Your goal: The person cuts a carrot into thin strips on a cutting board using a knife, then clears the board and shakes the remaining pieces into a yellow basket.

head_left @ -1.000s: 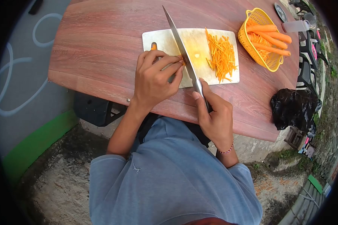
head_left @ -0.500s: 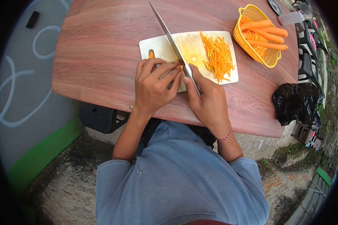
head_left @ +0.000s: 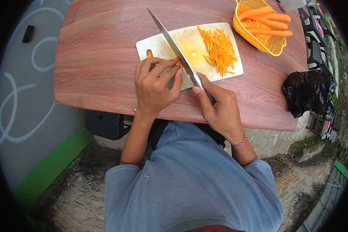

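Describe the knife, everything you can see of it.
The knife has a long, greyish, metal-looking blade tapering to a point, and a silvery handle, darker at its end. The right hand grips the handle, partly covering it. The blade slants across the board, its tip pointing away from the person, beyond the board's far edge. The left hand has its fingertips close beside the blade; whether they touch it is unclear.

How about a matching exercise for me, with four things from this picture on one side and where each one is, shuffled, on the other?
Things:
1. Knife
2. Long carrots
3. Heap of carrot strips
4. Black plastic bag

Places:
A. On the white cutting board
B. By the right-hand edge of the table
C. In the yellow basket
D. Gripped in the right hand

Pairs: 1-D, 2-C, 3-A, 4-B
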Demonstrator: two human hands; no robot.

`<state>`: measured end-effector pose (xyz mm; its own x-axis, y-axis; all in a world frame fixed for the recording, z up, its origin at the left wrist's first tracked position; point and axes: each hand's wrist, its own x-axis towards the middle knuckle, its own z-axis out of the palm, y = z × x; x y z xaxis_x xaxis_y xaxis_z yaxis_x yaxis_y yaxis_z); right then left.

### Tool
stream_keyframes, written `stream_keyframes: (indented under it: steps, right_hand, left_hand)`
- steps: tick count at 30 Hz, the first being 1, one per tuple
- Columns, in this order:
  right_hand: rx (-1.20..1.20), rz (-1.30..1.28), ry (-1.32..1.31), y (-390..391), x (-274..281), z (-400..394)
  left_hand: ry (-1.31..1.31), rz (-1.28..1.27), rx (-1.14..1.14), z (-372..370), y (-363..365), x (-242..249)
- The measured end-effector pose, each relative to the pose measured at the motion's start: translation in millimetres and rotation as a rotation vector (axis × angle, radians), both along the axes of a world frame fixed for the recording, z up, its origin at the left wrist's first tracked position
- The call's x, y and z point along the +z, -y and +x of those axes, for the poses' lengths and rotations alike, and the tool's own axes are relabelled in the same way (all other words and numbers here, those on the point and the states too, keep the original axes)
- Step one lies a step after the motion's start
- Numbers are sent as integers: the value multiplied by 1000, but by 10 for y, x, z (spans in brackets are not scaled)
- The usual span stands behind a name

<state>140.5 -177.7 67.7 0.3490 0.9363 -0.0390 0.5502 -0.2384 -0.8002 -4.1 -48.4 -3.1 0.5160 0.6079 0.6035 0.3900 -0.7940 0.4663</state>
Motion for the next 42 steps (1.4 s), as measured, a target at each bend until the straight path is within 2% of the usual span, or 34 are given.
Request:
stream_keyframes:
  steps: [6,12,18,27,42]
  right_hand:
    - [18,88,98,147,-44,-64]
    - [30,60,267,229,-56,-193]
    - [58,53,354,-149,-143,-170]
    - [20,145,92,-51,-117,-13]
    - [45,103,166,286,-45,-123]
  left_hand:
    - [-10,-7,9,5,31,62]
    - [-20,-2,6,-10,3,15]
    - [-26,-9,-3,-30,11,11]
    - [-10,-14,-1,-9,17,-27]
    - [-9,-10,-8,-15,15,-7]
